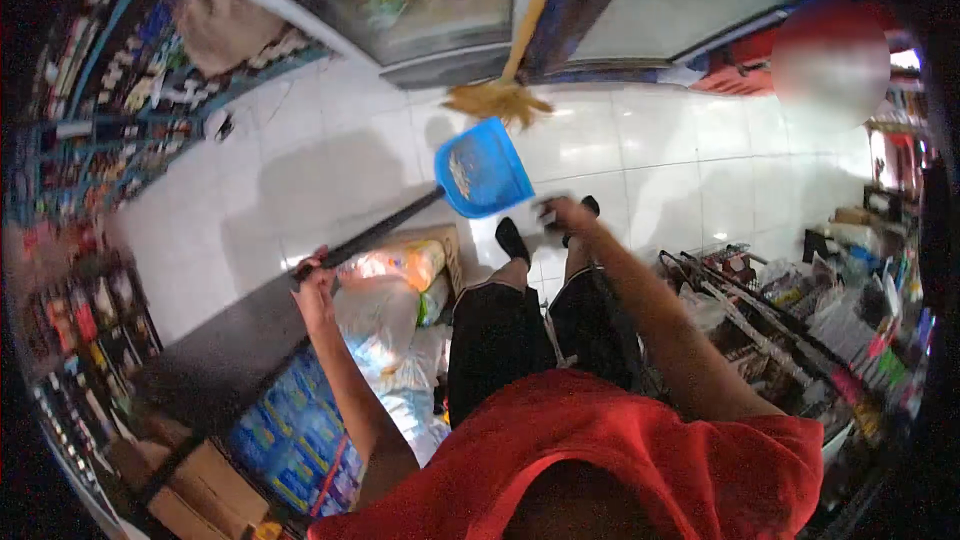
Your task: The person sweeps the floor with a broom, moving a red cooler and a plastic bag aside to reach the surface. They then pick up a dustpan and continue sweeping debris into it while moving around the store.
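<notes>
My left hand (pixel 315 275) is wrapped round the black handle of a blue dustpan (pixel 500 175). The pan reaches out over the white tiles, with a small pile of pale debris (pixel 460 175) along its handle side. Just right of the pan's edge is my right hand (pixel 563 215), fingers curled in shadow around something dark I cannot make out. A straw broom (pixel 497 100) with a yellowish handle stands beyond the pan, its bristles spread close to the pan's far edge.
Ahead, a glass-door cabinet (pixel 425 5) borders the white tiled floor (pixel 670 155). Stocked shelves (pixel 120 80) line the left side. Plastic-wrapped packs (pixel 380 315) and a cardboard box (pixel 215 475) sit by my left arm. Racks of goods (pixel 780 310) stand right. A person (pixel 830 65) is at the upper right.
</notes>
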A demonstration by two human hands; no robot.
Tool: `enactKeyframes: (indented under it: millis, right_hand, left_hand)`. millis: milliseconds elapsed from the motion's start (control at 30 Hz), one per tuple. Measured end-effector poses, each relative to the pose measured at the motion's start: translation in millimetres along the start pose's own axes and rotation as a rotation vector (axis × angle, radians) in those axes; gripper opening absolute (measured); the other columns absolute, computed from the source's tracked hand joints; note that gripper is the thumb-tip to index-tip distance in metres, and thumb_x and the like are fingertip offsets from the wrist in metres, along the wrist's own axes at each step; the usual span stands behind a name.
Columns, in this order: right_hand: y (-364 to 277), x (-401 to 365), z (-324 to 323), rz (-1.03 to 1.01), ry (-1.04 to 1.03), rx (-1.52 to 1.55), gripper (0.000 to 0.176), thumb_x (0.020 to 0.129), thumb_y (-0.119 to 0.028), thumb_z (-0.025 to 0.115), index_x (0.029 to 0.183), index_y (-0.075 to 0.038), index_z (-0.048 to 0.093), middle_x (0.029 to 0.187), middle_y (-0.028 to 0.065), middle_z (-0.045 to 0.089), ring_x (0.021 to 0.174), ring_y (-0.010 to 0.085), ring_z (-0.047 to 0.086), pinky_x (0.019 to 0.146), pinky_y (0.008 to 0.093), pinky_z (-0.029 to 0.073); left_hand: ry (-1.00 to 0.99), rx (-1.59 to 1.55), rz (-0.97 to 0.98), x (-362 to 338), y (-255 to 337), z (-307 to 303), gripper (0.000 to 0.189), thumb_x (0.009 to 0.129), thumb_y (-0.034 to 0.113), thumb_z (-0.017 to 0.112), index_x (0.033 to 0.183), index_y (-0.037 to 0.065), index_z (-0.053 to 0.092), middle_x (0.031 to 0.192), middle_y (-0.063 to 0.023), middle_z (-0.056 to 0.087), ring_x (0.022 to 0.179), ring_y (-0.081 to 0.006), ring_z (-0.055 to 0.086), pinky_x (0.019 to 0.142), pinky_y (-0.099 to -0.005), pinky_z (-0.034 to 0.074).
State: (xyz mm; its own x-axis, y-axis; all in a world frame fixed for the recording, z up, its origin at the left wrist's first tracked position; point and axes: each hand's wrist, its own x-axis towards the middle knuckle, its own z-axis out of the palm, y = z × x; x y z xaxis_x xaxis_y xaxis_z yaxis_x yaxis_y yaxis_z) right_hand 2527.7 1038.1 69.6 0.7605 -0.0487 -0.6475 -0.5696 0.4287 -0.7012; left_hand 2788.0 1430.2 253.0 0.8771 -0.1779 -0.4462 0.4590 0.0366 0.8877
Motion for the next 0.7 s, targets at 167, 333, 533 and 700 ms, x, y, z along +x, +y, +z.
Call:
enactKeyframes:
  millis: [167, 333, 533, 700]
  right_hand:
    - [21, -81, 33, 0.382, 0.164, 0.4, 0.045, 0.081, -0.041, 0.05, 0.104, -0.003, 0.053, 0.088, 0.0132, 0.058, 0.079, 0.0222, 0.055, 0.069, 0.0332, 0.047]
    - [8, -99, -13, 0.344, 0.284, 0.776, 0.061, 0.075, -0.054, 0.051, 0.113, -0.007, 0.046, 0.102, 0.0159, 0.054, 0.095, 0.0281, 0.051, 0.081, 0.0435, 0.042]
    - [-33, -134, -102, -0.334, 0.354, 1.756, 0.058, 0.074, -0.05, 0.056, 0.107, -0.005, 0.041, 0.105, 0.0205, 0.051, 0.098, 0.0352, 0.05, 0.086, 0.0511, 0.039]
    - [28, -125, -197, -0.343, 0.707, 1.767, 0.018, 0.078, -0.02, 0.053, 0.071, -0.007, 0.043, 0.058, 0.0068, 0.046, 0.051, 0.0216, 0.045, 0.051, 0.0319, 0.04]
  left_hand:
    - [-0.142, -0.088, -0.173, -18, -32, 158, 0.027, 0.055, -0.012, 0.052, 0.076, 0.005, 0.052, 0.103, -0.0152, 0.053, 0.102, -0.0257, 0.049, 0.076, -0.0318, 0.045]
    - [-0.297, -0.221, -0.312, -72, -104, 307, 0.03, 0.062, -0.009, 0.051, 0.089, 0.005, 0.051, 0.11, -0.0136, 0.048, 0.099, -0.0223, 0.048, 0.08, -0.0279, 0.04]
    - [-0.458, -0.149, -0.461, -168, -154, 425, 0.027, 0.072, -0.004, 0.05, 0.094, 0.009, 0.045, 0.114, -0.011, 0.046, 0.098, -0.0225, 0.048, 0.087, -0.034, 0.041]
    - [-1.082, 0.415, -0.018, -201, -177, 493, 0.044, 0.069, -0.011, 0.052, 0.108, 0.006, 0.042, 0.114, -0.0116, 0.044, 0.098, -0.0163, 0.047, 0.08, -0.0258, 0.042]
